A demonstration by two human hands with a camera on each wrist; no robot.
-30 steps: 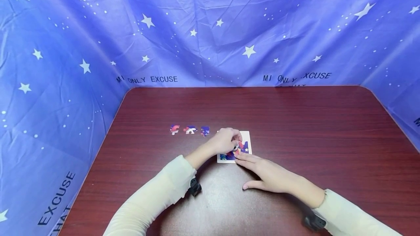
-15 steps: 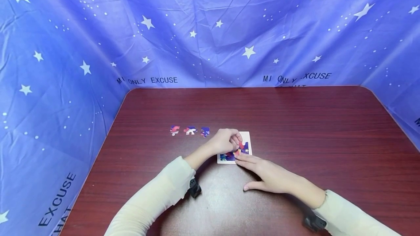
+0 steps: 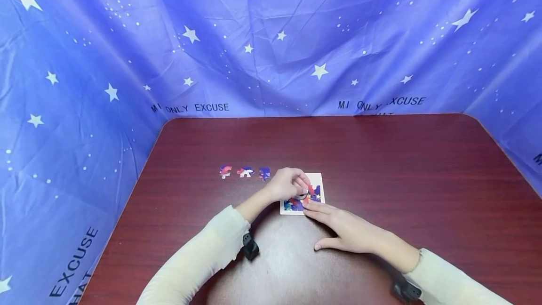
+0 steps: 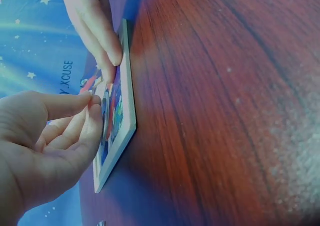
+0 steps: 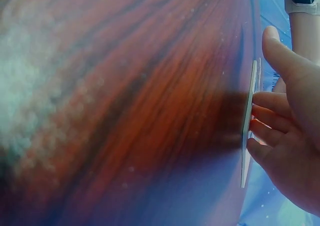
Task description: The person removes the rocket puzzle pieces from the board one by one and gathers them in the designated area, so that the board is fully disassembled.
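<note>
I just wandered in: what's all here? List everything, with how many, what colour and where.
Cloth: at least 1, blue-violet with white stars, behind and beside the table.
Table: 1, reddish brown, under the board.
Puzzle board: 1, white-bordered, partly filled with multicoloured pieces, under the hands.
Loose puzzle pieces: 3, red, violet and white, in a row left of the board.
Wrist cameras: 2, black, one per wrist.
Sleeves: 2, pale cream, on the arms.
Hands: 2, bare, at the board.
</note>
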